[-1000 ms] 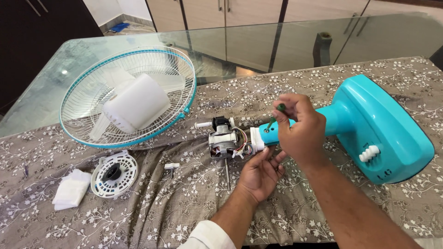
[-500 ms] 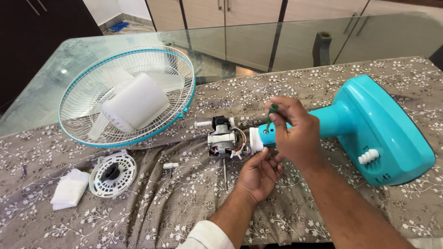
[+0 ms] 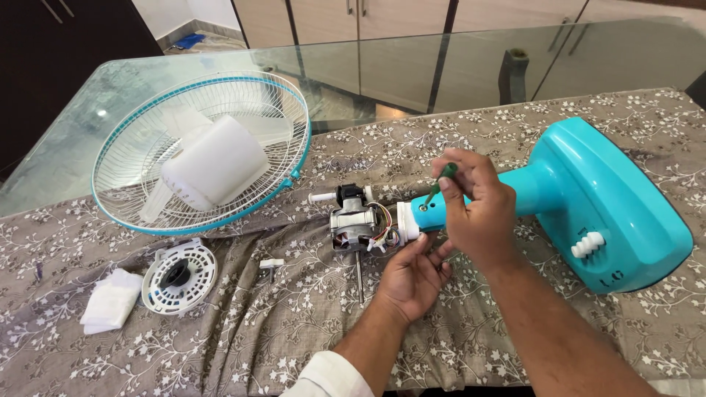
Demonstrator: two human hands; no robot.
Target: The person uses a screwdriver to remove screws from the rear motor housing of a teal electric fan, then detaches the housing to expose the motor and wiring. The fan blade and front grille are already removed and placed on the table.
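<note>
A turquoise fan base (image 3: 603,206) lies on its side on the cloth, its neck pointing left toward a bare electric motor (image 3: 355,220) with coloured wires. My right hand (image 3: 478,209) pinches a small green-handled screwdriver (image 3: 440,180) whose tip rests on the top of the neck near the white collar. My left hand (image 3: 413,276) cups the neck end from below, fingers touching the white collar.
A white and turquoise wire fan guard (image 3: 202,147) holding a white motor cover (image 3: 213,163) rests at the left on the glass table (image 3: 441,66). A white round plastic disc (image 3: 180,278), a folded white cloth (image 3: 110,303) and a small white clip (image 3: 272,263) lie on the flowered cloth.
The screwdriver handle has tilted left then back to the right between my fingers. My left hand and the fan base have stayed in place.
</note>
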